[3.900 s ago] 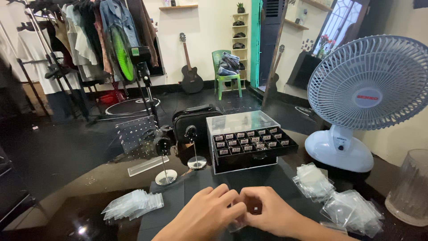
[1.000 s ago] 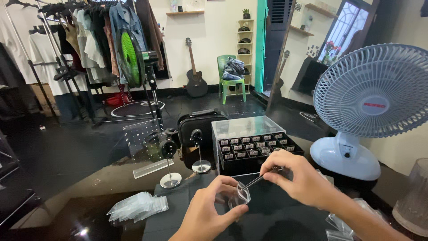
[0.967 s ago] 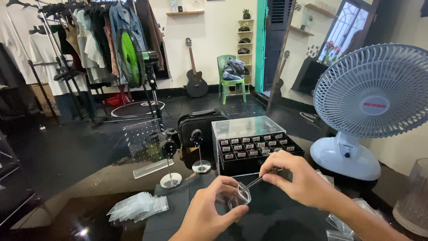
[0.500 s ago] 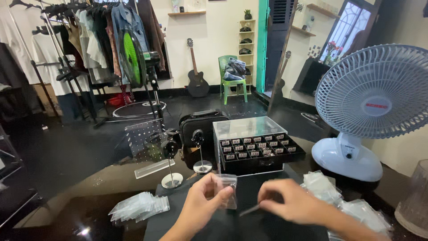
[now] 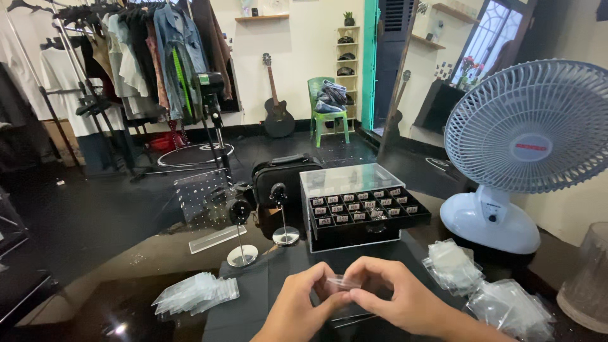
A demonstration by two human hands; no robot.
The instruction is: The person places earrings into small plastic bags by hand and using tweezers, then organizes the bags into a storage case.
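Here: one small clear plastic pouch point(image 5: 345, 282), pinched at its two ends between the fingertips of both hands, held just above the dark cloth point(image 5: 266, 297) on the bench point(image 5: 114, 297). Left hand point(image 5: 297, 310) closed on the pouch's left edge; right hand point(image 5: 396, 297) closed on its right edge, thumb and forefinger meeting. Under the hands, a thin metal tool point(image 5: 351, 318), likely tweezers, lying on the cloth. Left of the hands, a loose stack of clear pouches point(image 5: 196, 293). Right of them, two more heaps of pouches point(image 5: 487, 288). Beyond the hands, a clear-lidded black tray case point(image 5: 361, 206) with rows of small compartments, two round-based display stands point(image 5: 242, 234), and a black bag point(image 5: 282, 177). Far right, a white desk fan point(image 5: 525, 152).
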